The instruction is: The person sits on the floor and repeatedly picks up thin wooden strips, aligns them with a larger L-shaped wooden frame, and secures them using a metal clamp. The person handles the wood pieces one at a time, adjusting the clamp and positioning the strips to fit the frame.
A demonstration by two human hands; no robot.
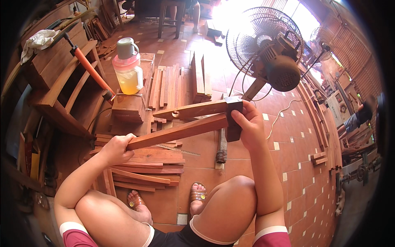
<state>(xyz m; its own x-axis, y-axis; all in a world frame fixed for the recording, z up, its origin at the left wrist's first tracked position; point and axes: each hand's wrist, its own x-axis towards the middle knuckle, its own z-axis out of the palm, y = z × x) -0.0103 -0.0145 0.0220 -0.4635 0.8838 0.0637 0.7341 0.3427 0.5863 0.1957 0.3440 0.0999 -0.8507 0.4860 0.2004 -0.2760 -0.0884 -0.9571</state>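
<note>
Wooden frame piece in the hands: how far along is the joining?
Done: two long reddish wooden slats already sit in the dark wooden end block. In hand: the left hand grips the lower slat's free end, the right hand clasps the block. Left: the slats' free ends carry no block, and cut reddish strips lie stacked on the tiled floor.

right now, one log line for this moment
left hand grips wooden slat end | right hand holds dark block joining two slats | jug on wood stack | fan ahead
</note>
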